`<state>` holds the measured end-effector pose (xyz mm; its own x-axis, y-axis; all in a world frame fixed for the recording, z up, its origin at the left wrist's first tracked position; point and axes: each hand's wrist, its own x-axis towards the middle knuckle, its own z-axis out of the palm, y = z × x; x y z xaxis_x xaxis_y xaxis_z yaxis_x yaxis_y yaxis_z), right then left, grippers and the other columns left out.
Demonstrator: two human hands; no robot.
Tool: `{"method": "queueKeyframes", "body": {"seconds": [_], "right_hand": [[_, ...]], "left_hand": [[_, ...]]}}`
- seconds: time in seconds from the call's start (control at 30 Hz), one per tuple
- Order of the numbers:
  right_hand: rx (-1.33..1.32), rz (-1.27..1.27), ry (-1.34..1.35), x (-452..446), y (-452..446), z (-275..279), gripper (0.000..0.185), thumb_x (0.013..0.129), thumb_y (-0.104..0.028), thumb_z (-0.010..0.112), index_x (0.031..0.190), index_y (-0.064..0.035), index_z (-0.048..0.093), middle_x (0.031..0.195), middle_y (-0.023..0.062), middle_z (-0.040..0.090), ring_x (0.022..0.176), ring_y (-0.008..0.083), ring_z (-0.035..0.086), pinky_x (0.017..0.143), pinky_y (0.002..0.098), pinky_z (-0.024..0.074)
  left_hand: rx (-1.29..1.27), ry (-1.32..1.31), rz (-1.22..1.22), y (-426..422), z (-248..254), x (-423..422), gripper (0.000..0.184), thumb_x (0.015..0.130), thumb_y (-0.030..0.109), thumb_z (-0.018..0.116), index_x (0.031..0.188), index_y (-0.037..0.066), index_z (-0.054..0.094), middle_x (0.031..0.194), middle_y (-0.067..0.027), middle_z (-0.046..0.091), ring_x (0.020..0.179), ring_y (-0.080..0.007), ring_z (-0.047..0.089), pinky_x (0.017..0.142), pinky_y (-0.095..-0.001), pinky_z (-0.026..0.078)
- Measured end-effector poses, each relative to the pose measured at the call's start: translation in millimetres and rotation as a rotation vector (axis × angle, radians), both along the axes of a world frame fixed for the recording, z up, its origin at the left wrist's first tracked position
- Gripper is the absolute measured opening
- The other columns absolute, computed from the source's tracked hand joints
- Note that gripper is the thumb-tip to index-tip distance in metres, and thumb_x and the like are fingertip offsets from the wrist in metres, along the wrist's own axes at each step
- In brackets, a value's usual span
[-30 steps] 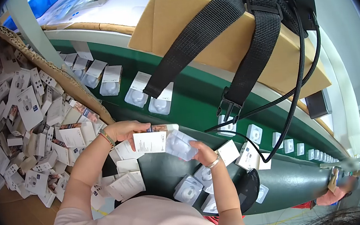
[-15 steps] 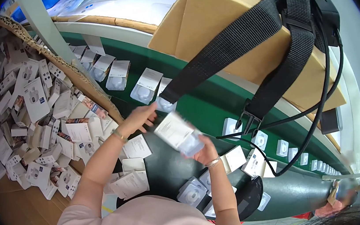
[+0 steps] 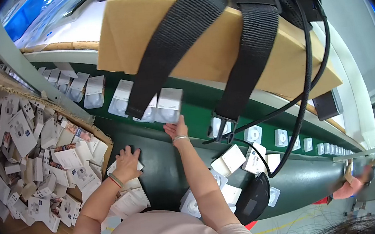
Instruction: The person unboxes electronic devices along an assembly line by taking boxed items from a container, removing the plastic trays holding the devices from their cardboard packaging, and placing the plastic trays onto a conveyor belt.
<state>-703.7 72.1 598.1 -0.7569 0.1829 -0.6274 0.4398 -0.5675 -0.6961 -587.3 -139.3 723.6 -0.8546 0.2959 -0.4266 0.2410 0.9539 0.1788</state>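
Observation:
My right hand (image 3: pixel 178 130) is at the near edge of the green conveyor (image 3: pixel 196 111). Its thumb touches the lower corner of a clear plastic tray with a white card sleeve (image 3: pixel 169 99); the fingers lie below, not wrapped round it. Beside that pack, another sleeved tray (image 3: pixel 148 112) is partly covered by a black strap. My left hand (image 3: pixel 127 164) rests with spread fingers over a white carton (image 3: pixel 140 166) on the dark bench (image 3: pixel 160 166). More white cartons (image 3: pixel 131 202) lie near my left forearm.
A large cardboard box (image 3: pixel 102 136) of loose white cartons stands at left. A brown carton (image 3: pixel 140 30), black strap (image 3: pixel 177 30) and cables (image 3: pixel 306 80) overhang the conveyor. Clear trays (image 3: pixel 190 204) lie by my right forearm. A person (image 3: pixel 350 185) is at far right.
My right hand has carried the sleeved tray up and left onto the green conveyor. My left hand has dropped from the conveyor edge to a carton on the bench. The view has shifted.

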Motion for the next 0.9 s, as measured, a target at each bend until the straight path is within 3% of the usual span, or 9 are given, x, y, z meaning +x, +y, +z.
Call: {"method": "queueKeyframes", "body": {"seconds": [0.03,0.17,0.23,0.33,0.43,0.5,0.6,0.63,0.9], "right_hand": [[0.004,0.059,-0.112,-5.0,14.2,12.1,0.071,0.089,-0.053,0.049,0.127,0.0072,0.043,0.102,0.0204,0.063,0.09,0.0344,0.064,0.075,0.043,0.0523],[1.578,0.112,0.262,25.1,69.3,62.9,0.057,0.075,-0.031,0.07,0.117,0.0028,0.052,0.108,0.0284,0.058,0.109,0.0438,0.053,0.094,0.0471,0.0417],[1.766,0.162,0.082,43.9,97.5,104.3,0.068,0.07,-0.039,0.073,0.12,0.0016,0.051,0.128,0.0289,0.046,0.123,0.0439,0.039,0.105,0.0475,0.0303],[1.75,0.309,-0.246,45.8,134.3,49.3,0.085,0.069,-0.05,0.072,0.132,-0.0006,0.043,0.145,0.0261,0.021,0.129,0.0434,0.029,0.11,0.0471,0.0227],[1.761,0.213,-0.106,51.6,140.0,34.3,0.078,0.073,-0.044,0.069,0.134,-0.0028,0.042,0.139,0.0256,0.029,0.12,0.0415,0.038,0.103,0.0452,0.0343],[1.906,0.2,-0.047,49.7,137.4,35.4,0.061,0.078,-0.041,0.064,0.121,0.0002,0.049,0.12,0.0223,0.053,0.1,0.0355,0.057,0.086,0.0436,0.0472],[0.253,0.161,0.035,64.8,131.2,62.8,0.06,0.083,-0.042,0.058,0.123,0.0014,0.047,0.11,0.0177,0.06,0.087,0.0312,0.064,0.065,0.0402,0.0552],[-0.053,0.198,0.188,86.1,116.6,88.6,0.062,0.082,-0.04,0.059,0.126,0.0021,0.045,0.116,0.0191,0.058,0.09,0.0361,0.064,0.07,0.0415,0.0568],[-0.458,0.46,0.182,143.5,61.4,142.0,0.062,0.086,-0.039,0.052,0.131,0.0033,0.041,0.115,0.0213,0.059,0.093,0.0388,0.064,0.071,0.0387,0.0551]], "left_hand": [[0.014,0.017,0.038,-2.2,6.5,-3.2,0.083,0.055,0.031,0.084,0.128,0.014,0.048,0.117,-0.0185,0.04,0.107,-0.0391,0.047,0.082,-0.0507,0.045],[0.184,0.246,0.104,-11.1,26.5,-14.6,0.066,0.054,0.037,0.085,0.106,0.004,0.06,0.113,-0.0187,0.038,0.1,-0.0388,0.051,0.081,-0.0439,0.048],[0.261,0.301,0.16,-11.8,39.1,-26.1,0.063,0.053,0.037,0.085,0.1,0.003,0.06,0.112,-0.0188,0.04,0.095,-0.0386,0.054,0.078,-0.0437,0.049],[0.363,0.36,0.324,-10.8,49.4,-48.4,0.061,0.055,0.047,0.082,0.087,0.001,0.058,0.1,-0.017,0.05,0.086,-0.0383,0.059,0.074,-0.0441,0.049],[0.465,0.348,0.478,-5.1,50.4,-68.8,0.058,0.063,0.057,0.075,0.074,0.004,0.057,0.071,-0.016,0.062,0.071,-0.0341,0.062,0.062,-0.0411,0.048],[0.495,0.277,0.508,-7.6,38.7,-78.4,0.054,0.07,0.053,0.074,0.071,0.002,0.058,0.066,-0.0155,0.06,0.063,-0.0305,0.06,0.057,-0.0377,0.045],[0.845,0.292,0.527,-6.8,18.7,-82.2,0.039,0.079,0.036,0.072,0.076,-0.001,0.06,0.065,-0.0109,0.058,0.06,-0.0168,0.054,0.055,-0.0318,0.041],[0.848,0.295,0.531,-6.8,9.9,-83.0,0.039,0.079,0.036,0.072,0.076,-0.001,0.06,0.065,-0.0109,0.058,0.06,-0.0168,0.054,0.055,-0.0318,0.041],[1.367,-0.2,0.658,14.9,24.1,-72.7,0.036,0.09,0.029,0.063,0.105,-0.003,0.063,0.086,-0.0026,0.065,0.075,-0.0072,0.058,0.064,-0.0238,0.046]]}}
